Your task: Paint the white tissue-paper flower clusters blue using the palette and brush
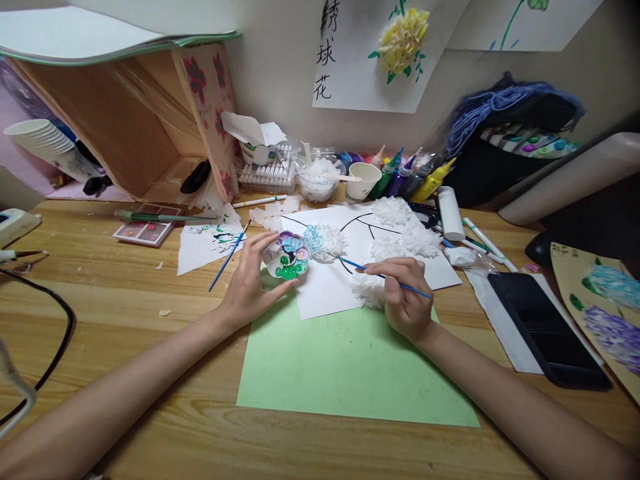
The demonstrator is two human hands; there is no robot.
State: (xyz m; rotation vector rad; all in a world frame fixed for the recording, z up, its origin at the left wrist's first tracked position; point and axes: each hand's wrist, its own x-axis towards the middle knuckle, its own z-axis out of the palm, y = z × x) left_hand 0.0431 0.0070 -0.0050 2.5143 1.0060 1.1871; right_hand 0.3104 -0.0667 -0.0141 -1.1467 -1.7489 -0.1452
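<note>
Wooden desk (150, 293) bears bottles (400, 179) beyond left grip (257, 277), spread wide holding palette (287, 259), and right grip (406, 297), pinching brush (353, 264).

A pale wall (280, 80) is rising behind a wooden counter (150, 427), whose light brown grain is running in streaks and curves. Soft light is falling across both, and the wall is turning dimmer toward the upper right. An open-fronted box (145, 120) with flower patterns on its side is standing at the back left, while paper sheets (370, 87) are hanging on the wall.
</note>
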